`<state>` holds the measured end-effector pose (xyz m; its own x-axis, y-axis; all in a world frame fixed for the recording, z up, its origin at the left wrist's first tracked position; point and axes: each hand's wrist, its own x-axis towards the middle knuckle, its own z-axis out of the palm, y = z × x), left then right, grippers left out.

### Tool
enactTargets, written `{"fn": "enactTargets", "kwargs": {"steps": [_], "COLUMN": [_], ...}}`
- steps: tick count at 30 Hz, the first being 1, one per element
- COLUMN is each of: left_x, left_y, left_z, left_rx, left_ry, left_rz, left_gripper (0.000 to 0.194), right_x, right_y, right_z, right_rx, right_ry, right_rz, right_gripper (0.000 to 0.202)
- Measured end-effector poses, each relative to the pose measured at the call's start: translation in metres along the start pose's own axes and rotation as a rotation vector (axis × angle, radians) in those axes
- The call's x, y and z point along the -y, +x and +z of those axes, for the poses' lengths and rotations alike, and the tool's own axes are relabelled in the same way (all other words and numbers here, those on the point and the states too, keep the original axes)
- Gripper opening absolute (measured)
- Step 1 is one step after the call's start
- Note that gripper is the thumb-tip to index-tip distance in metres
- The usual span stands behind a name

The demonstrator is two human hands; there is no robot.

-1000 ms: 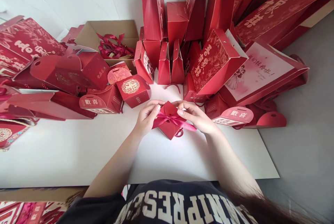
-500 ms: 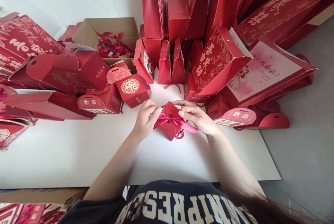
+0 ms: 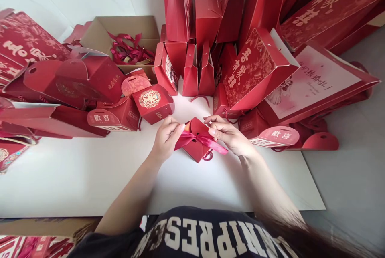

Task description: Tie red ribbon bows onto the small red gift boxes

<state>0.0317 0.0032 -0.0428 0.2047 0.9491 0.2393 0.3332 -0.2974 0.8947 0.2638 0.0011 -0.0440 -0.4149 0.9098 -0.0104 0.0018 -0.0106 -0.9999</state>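
The left hand [image 3: 166, 138] pinches one side of the magenta satin ribbon [image 3: 207, 141]; the right hand [image 3: 233, 136] pinches the other. The red gift box [image 3: 195, 149] beneath sits mid-frame on the white table [image 3: 120, 170]. Uneven tugging could, I reckon, skew the bow.

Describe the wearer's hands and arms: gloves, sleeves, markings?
Left hand and right hand are both ungloved, with no ring, watch or bracelet visible. Forearms are bare, without visible cables or markings. Dark T-shirt has a short left sleeve and large pale block lettering across the front; the right sleeve edge is unclear.
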Motion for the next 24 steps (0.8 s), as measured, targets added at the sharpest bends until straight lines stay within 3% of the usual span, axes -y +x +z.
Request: {"fn": "enactTargets", "kwargs": {"steps": [7, 9, 12, 14, 16, 21, 24], "left_x": [0.0, -0.001, -0.001, -0.001, -0.001, -0.001, -0.001], "left_y": [-0.001, -0.001, -0.002, -0.002, -0.001, 0.0, 0.001], "left_z": [-0.001, -0.001, 0.001, 0.0, 0.0, -0.003, -0.003], "left_rx": [0.026, 0.015, -0.018, -0.023, -0.022, -0.02, -0.019], "left_ry": [0.007, 0.0, -0.067, -0.127, -0.163, -0.174, -0.163], "left_rz": [-0.013, -0.016, -0.043, -0.067, -0.084, -0.1, -0.101], "left_gripper": [0.041, 0.041, 0.041, 0.042, 0.042, 0.043, 0.042], "right_x": [0.004, 0.008, 0.019, 0.027, 0.035, 0.041, 0.037], "right_y": [-0.001, -0.004, -0.011, -0.018, -0.023, -0.023, -0.02], "right_z": [-0.005, -0.007, -0.008, -0.007, -0.006, -0.003, -0.004], "right_rx": [0.024, 0.014, -0.12, -0.243, -0.284, -0.128, 0.006], "right_ry": [-0.058, -0.08, -0.121, -0.254, -0.42, -0.559, -0.359], "right_rz": [0.026, 0.019, 0.008, 0.0, 0.015, 0.215, 0.265], "right_gripper": [0.039, 0.029, 0.026, 0.029, 0.027, 0.042, 0.044]}}
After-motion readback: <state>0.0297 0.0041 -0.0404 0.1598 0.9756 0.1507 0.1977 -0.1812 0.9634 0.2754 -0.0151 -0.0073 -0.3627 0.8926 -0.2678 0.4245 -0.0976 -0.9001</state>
